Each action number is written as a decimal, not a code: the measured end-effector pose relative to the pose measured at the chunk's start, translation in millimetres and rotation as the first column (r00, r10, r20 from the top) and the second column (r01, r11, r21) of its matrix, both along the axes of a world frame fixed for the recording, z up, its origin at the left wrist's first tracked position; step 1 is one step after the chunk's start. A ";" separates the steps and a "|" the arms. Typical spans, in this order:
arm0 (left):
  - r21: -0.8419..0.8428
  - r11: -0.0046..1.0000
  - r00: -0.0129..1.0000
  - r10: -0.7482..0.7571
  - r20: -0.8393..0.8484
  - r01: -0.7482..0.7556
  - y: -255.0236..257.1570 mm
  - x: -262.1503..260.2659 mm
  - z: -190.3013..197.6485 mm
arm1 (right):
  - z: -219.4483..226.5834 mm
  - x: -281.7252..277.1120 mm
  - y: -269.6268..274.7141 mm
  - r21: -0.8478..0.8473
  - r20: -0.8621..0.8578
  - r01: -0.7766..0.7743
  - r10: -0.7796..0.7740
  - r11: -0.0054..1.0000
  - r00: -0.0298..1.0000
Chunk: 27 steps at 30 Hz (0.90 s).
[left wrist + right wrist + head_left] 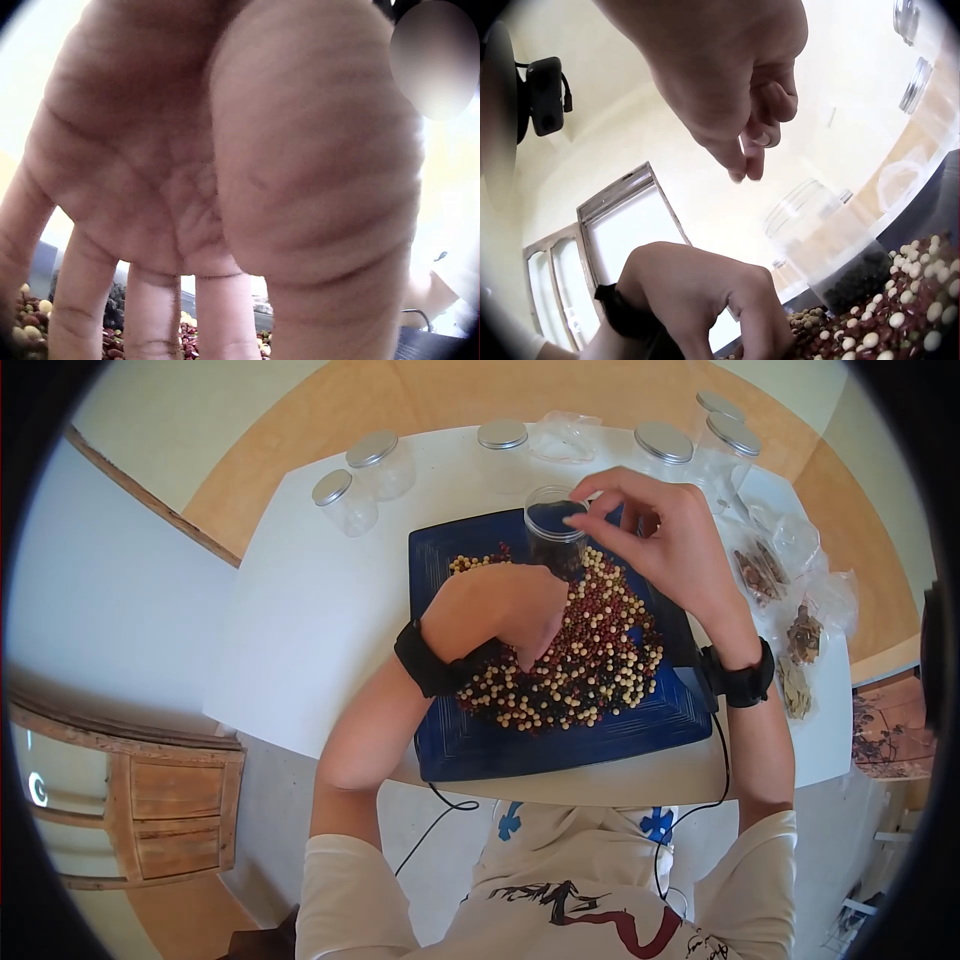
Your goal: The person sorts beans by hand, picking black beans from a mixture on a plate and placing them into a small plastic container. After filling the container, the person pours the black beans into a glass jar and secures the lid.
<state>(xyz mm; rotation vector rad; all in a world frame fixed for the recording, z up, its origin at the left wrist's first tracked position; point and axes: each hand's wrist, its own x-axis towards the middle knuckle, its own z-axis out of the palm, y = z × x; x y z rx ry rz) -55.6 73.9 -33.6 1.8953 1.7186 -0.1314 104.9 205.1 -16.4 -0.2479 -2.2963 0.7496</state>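
Observation:
A blue square tray (560, 755) holds a spread of mixed red, cream and black beans (600, 650). At its far side stands a clear, lidless plastic jar (557, 525), with black beans (855, 277) in its lower part. My left hand (505, 605) reaches down to the beans; its fingers (154, 307) point downward, spread apart, and the tips are hidden. My right hand (665, 535) hovers at the jar's mouth, thumb and forefinger over the rim with a gap between them in the head view. No bean shows between those fingers.
Lidded clear jars (348, 500) stand along the back of the white table (300, 620), with a crumpled clear bag (565, 437) among them. Plastic bags of dried pieces (800, 630) lie at the right. A black cable (725, 750) hangs over the front edge.

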 end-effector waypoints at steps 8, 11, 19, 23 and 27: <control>0.005 1.000 0.999 -0.015 0.032 0.015 -1.3 -17.8 11.2 | -3.2 9.4 1.6 -0.270 0.489 -0.431 0.508 0.861 0.709; 0.077 0.997 1.000 0.008 0.011 -0.009 -7.7 -19.1 13.6 | -18.5 7.7 -2.9 -0.226 0.595 -0.493 0.520 0.840 0.614; 0.416 0.906 0.975 -0.016 0.223 -0.081 -10.4 -33.0 40.4 | -29.0 4.3 -15.6 -0.191 0.689 -0.439 0.438 0.878 0.577; 0.661 0.690 0.950 0.137 0.281 -0.295 -5.0 -23.5 44.9 | -36.9 2.7 -16.0 -0.197 0.661 -0.469 0.470 0.861 0.585; 0.809 0.479 0.938 0.230 0.259 -0.341 3.2 -22.8 34.5 | -39.1 1.7 -15.5 -0.167 0.658 -0.498 0.472 0.851 0.586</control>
